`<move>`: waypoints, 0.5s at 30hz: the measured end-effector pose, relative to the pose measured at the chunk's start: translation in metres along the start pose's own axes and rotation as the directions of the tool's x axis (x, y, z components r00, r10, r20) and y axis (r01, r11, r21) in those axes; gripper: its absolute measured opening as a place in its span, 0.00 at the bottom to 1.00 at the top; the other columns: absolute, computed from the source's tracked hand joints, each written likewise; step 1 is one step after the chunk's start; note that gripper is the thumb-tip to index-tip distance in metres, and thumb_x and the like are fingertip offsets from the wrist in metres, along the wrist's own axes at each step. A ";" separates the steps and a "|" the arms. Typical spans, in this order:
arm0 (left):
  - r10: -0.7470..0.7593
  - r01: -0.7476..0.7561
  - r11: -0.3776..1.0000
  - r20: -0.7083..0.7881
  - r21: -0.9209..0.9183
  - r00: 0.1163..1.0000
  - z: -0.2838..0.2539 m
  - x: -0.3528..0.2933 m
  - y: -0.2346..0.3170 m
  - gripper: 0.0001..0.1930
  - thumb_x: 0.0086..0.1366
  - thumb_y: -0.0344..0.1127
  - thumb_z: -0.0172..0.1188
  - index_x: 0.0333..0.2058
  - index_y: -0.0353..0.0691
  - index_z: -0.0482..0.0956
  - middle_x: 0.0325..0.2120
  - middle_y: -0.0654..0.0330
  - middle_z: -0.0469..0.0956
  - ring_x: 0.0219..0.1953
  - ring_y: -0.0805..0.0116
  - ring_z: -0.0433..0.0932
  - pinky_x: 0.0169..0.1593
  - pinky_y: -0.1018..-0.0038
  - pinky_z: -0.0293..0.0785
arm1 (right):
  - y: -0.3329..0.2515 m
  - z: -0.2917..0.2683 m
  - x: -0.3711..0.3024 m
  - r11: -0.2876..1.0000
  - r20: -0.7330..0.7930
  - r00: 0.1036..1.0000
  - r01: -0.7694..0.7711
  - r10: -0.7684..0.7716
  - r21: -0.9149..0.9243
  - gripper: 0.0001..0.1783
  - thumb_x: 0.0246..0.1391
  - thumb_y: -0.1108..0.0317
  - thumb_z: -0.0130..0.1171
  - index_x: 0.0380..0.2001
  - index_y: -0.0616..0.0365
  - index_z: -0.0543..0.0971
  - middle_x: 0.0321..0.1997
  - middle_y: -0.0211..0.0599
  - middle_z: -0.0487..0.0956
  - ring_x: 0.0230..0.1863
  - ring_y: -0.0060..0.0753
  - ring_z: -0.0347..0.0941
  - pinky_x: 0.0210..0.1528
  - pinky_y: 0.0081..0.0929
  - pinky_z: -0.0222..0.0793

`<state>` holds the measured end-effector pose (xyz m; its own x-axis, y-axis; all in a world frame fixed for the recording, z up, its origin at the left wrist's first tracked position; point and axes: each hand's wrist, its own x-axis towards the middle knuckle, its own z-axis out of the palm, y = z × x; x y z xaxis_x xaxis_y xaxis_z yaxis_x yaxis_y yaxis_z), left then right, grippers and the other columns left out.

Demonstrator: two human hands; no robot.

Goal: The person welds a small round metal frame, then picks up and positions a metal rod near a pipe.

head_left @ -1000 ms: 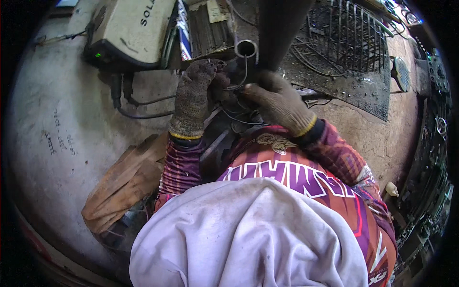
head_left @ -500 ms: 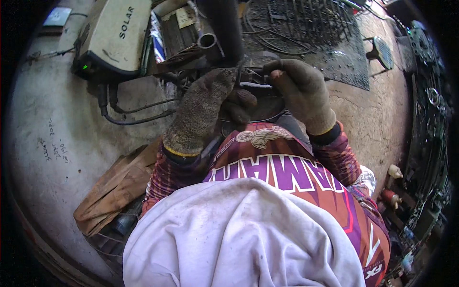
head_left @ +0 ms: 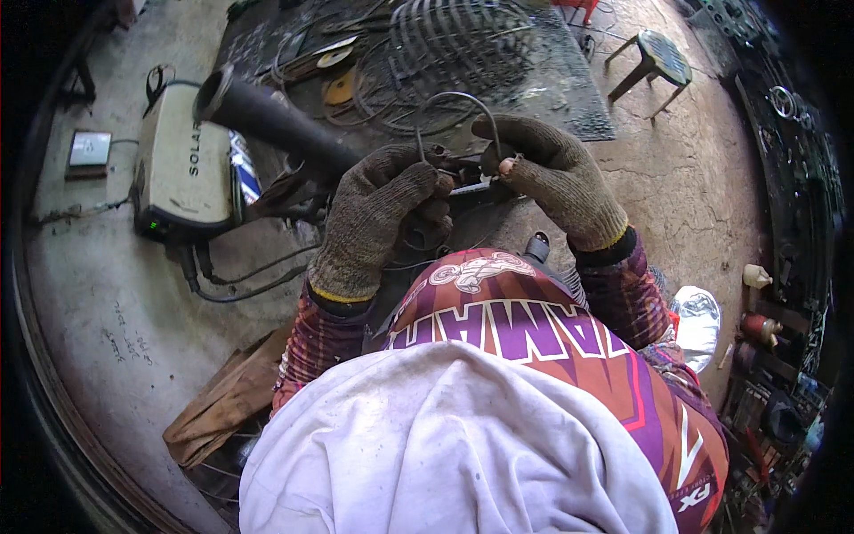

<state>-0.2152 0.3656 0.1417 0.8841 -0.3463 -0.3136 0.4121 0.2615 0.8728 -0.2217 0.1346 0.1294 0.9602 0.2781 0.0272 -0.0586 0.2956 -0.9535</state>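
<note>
Evidently, the wire (head_left: 456,93) arches just before the shirt (head_left: 578,307), one leg gripped in the left hand (head_left: 381,200), the other pinched by the right hand (head_left: 565,178), presumably so its bend is braced from both sides, with the pipe (head_left: 277,117) left of it and the table (head_left: 578,105) beyond.

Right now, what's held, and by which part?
A thin grey arched wire: the brown-gloved left hand grips its left leg, the brown-gloved right hand its right; its ends are hidden.
</note>
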 end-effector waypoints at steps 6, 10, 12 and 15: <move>-0.078 0.079 0.997 0.013 -0.012 0.997 0.060 0.032 -0.006 0.13 0.68 0.33 0.61 0.48 0.34 0.77 0.34 0.55 0.84 0.26 0.69 0.83 0.27 0.77 0.80 | -0.017 -0.063 -0.018 0.995 -0.057 0.996 -0.062 0.067 0.083 0.21 0.62 0.69 0.59 0.57 0.63 0.75 0.45 0.36 0.81 0.44 0.24 0.78 0.45 0.24 0.78; -0.026 0.027 0.999 0.089 -0.018 0.996 0.085 0.051 -0.012 0.13 0.68 0.32 0.61 0.49 0.35 0.78 0.34 0.55 0.84 0.28 0.69 0.83 0.29 0.76 0.80 | -0.022 -0.090 -0.027 0.985 -0.064 0.995 -0.060 0.071 0.159 0.21 0.62 0.68 0.59 0.57 0.63 0.75 0.44 0.36 0.81 0.42 0.24 0.79 0.44 0.24 0.78; -0.051 0.052 0.999 0.092 -0.008 0.994 0.092 0.056 -0.009 0.13 0.68 0.32 0.61 0.49 0.35 0.78 0.35 0.55 0.84 0.29 0.69 0.83 0.30 0.75 0.81 | -0.025 -0.095 -0.027 0.993 -0.132 0.990 -0.028 0.044 0.118 0.20 0.63 0.67 0.59 0.56 0.63 0.76 0.43 0.36 0.82 0.38 0.24 0.79 0.42 0.23 0.78; -0.047 0.048 0.999 0.069 -0.006 0.996 0.093 0.054 -0.009 0.14 0.68 0.32 0.61 0.50 0.35 0.78 0.35 0.55 0.84 0.29 0.69 0.83 0.33 0.74 0.82 | -0.020 -0.100 -0.022 0.995 -0.101 0.994 -0.021 0.031 0.100 0.20 0.63 0.67 0.58 0.56 0.63 0.76 0.41 0.36 0.82 0.36 0.23 0.79 0.41 0.23 0.77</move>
<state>-0.1921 0.2607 0.1516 0.8463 -0.4198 -0.3280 0.4553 0.2500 0.8545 -0.2144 0.0314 0.1183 0.9805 0.1938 -0.0325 -0.1055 0.3793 -0.9193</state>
